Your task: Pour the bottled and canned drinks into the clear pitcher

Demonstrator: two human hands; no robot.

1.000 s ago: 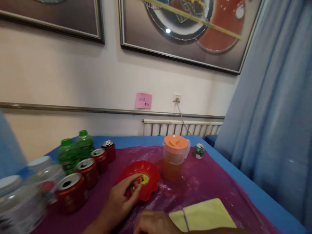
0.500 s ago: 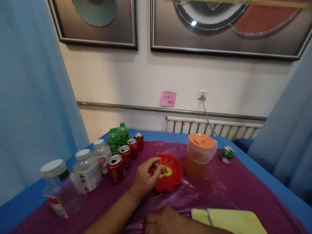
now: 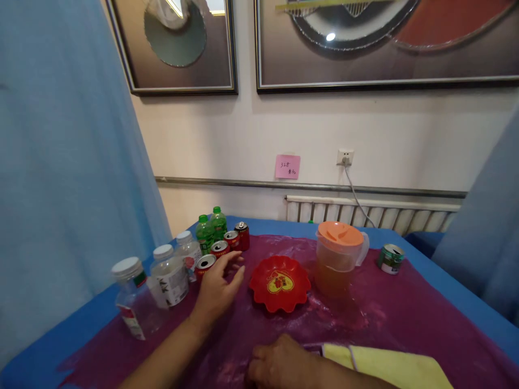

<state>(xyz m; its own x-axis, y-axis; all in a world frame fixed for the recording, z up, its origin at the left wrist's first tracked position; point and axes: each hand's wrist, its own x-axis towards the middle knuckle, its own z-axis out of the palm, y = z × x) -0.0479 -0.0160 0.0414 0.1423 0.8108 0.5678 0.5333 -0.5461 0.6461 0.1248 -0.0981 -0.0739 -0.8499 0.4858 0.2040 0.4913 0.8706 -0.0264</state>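
My left hand [image 3: 219,283] is open over the left part of the table, fingers spread and holding nothing. It partly covers the nearest red drink can [image 3: 206,261] in a row of cans; I cannot tell whether it touches it. To its right lies a red scalloped plate [image 3: 279,294] with a yellow print. My right hand [image 3: 279,361] rests low at the near edge, fingers curled under; what they hold, if anything, is hidden. Close to the right forearm is a folded yellow cloth [image 3: 389,367].
Clear jars with white lids [image 3: 170,278] stand left, and green bottles [image 3: 205,232] behind. A jug [image 3: 336,259] with an orange lid and amber liquid stands right of the plate. A green can [image 3: 391,259] is farther right. Purple sheeting [image 3: 421,313] covers the blue table.
My left hand has moved left, off the plate's rim to beside the red cans, and its fingers have spread. My right hand stays low at the near edge. The view has shifted slightly.
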